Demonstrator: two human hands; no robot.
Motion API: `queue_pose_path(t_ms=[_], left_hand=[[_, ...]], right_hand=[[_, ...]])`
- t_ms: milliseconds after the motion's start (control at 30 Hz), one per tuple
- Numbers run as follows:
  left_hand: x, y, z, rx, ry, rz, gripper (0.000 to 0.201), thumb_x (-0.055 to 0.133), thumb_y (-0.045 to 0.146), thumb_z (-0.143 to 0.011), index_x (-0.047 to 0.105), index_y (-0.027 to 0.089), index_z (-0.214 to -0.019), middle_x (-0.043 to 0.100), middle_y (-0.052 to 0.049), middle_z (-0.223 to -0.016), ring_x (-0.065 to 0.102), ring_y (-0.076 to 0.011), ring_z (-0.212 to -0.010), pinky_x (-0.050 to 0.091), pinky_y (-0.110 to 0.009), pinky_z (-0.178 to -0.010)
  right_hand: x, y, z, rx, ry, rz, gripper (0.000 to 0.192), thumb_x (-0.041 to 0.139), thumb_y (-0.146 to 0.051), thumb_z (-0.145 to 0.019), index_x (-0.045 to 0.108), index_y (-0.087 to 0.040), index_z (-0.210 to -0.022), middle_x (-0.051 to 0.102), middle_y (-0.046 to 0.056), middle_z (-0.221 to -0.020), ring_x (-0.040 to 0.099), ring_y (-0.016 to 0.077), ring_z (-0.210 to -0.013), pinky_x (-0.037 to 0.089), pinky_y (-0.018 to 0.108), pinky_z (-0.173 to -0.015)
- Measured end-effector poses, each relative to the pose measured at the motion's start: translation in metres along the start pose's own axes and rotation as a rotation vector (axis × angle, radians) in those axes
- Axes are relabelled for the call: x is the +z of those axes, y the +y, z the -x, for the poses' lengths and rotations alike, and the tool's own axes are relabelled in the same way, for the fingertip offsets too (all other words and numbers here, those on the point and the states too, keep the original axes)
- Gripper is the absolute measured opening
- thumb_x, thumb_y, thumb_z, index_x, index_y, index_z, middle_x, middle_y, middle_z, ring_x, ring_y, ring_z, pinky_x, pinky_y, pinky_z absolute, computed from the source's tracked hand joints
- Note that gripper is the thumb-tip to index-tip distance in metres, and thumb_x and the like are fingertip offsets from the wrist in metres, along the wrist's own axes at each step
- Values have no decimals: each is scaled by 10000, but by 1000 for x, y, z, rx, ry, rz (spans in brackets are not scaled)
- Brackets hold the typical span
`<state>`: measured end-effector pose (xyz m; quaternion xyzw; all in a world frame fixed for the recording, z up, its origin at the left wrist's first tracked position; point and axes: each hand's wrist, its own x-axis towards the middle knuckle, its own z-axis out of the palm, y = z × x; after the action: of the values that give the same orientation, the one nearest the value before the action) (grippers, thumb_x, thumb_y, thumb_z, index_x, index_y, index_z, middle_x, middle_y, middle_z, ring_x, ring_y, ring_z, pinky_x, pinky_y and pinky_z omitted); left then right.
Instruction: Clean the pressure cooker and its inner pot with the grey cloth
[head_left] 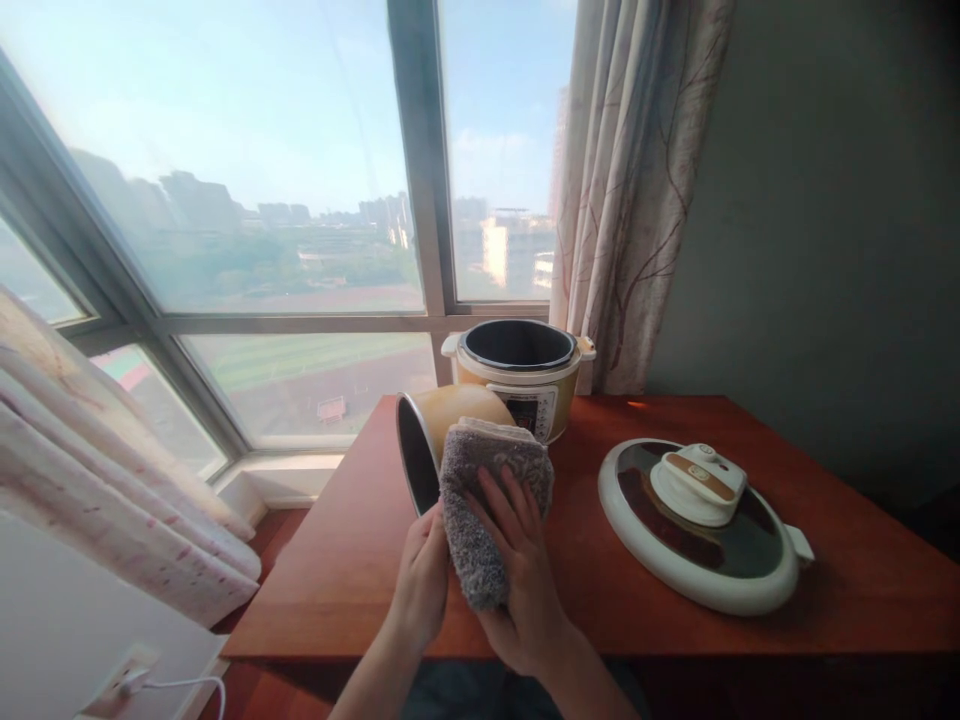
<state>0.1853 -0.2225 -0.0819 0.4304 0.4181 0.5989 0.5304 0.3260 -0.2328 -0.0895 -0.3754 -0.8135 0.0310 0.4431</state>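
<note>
Tilted on its side above the table, a yellow-gold inner pot (469,402) has its dark opening turned to the left. My left hand (420,575) is closed on the near part of the pot's rim. A folded grey fluffy towel (480,500) lies against the pot's outer wall. My right hand (521,575) holds this towel against the pot, its fingers stretched over the cloth. Just behind stands the pressure cooker body (457,372), upright and without a lid, its control panel partly hidden by the towel.
On the right of the reddish-brown table (337,600) lies the white cooker lid (705,595) with a knob on top. Windows (300,200) and curtains (630,200) stand beyond the table. A plug with a white cord (180,683) is at lower left.
</note>
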Motion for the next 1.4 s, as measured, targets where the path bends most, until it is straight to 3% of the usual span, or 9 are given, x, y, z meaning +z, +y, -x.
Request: queue_pose_path(t_ms=[100, 233, 367, 500, 700, 967, 1133, 1300, 1400], left_hand=[[3, -2, 4, -32, 49, 21, 469, 687, 569, -811, 757, 149, -1009, 746, -74, -905, 642, -255, -930, 517, -340, -885], [7, -10, 12, 28, 103, -30, 507, 687, 620, -778, 778, 150, -945, 751, -92, -887, 645, -284, -941, 530, -351, -868], [15, -11, 19, 57, 68, -136, 544, 639, 654, -809, 779, 135, -890, 753, -101, -868, 657, -282, -889, 532, -367, -874], [21, -12, 24, 53, -37, -178, 655, 529, 719, -853, 780, 119, -934, 758, -127, -888, 670, -300, -904, 531, -392, -903], [4, -25, 23, 220, -94, -309, 606, 462, 642, -929, 765, 146, -1104, 756, -139, -1023, 658, -320, -1054, 471, -412, -1023], [-25, -32, 8, 366, -339, -603, 533, 471, 593, -939, 782, 170, -1033, 743, -137, -916, 659, -280, -823, 525, -345, -806], [-23, -37, 5, 323, -243, -569, 561, 464, 624, -929, 776, 157, -926, 716, -120, -825, 619, -258, -761, 504, -325, -772], [-20, -39, 7, 302, -289, -573, 536, 447, 594, -948, 754, 157, -904, 703, -110, -837, 601, -241, -734, 485, -321, -770], [-18, -43, 6, 295, -207, -543, 551, 470, 619, -928, 719, 157, -763, 670, -90, -745, 584, -232, -707, 481, -316, -735]], right_hand=[[2, -1, 1, 8, 39, 37, 861, 547, -251, -729, 314, -219, -1557, 246, 77, -1657, 161, 376, -1525, 180, 633, -1192], [-11, -5, -20, 0, 57, 81, 844, 540, -232, -708, 358, -233, -1533, 249, 58, -1657, 161, 362, -1525, 135, 607, -1198], [-27, -9, -58, 43, 27, 104, 782, 572, -272, -733, 417, -245, -1499, 308, 38, -1637, 201, 346, -1514, 133, 567, -1204], [-36, -10, -105, 151, -30, 100, 583, 559, -305, -835, 520, -265, -1415, 464, 11, -1551, 327, 287, -1458, 169, 510, -1207], [-29, -8, -149, 216, -75, 109, 401, 544, -380, -894, 628, -255, -1266, 589, 43, -1430, 455, 283, -1355, 236, 517, -1187], [-18, -5, -144, 190, -38, 147, 475, 563, -404, -894, 579, -236, -1338, 559, 53, -1464, 425, 279, -1379, 188, 510, -1212], [-18, -2, -133, 123, -30, 132, 543, 541, -380, -894, 522, -209, -1409, 500, 54, -1521, 372, 269, -1431, 138, 475, -1235], [-23, 1, -110, 43, -26, 98, 667, 570, -343, -822, 469, -208, -1467, 430, 36, -1575, 312, 262, -1474, 85, 457, -1250], [-22, 4, -95, 6, -21, 95, 765, 593, -345, -771, 419, -223, -1505, 377, 30, -1605, 267, 274, -1499, 65, 475, -1252]])
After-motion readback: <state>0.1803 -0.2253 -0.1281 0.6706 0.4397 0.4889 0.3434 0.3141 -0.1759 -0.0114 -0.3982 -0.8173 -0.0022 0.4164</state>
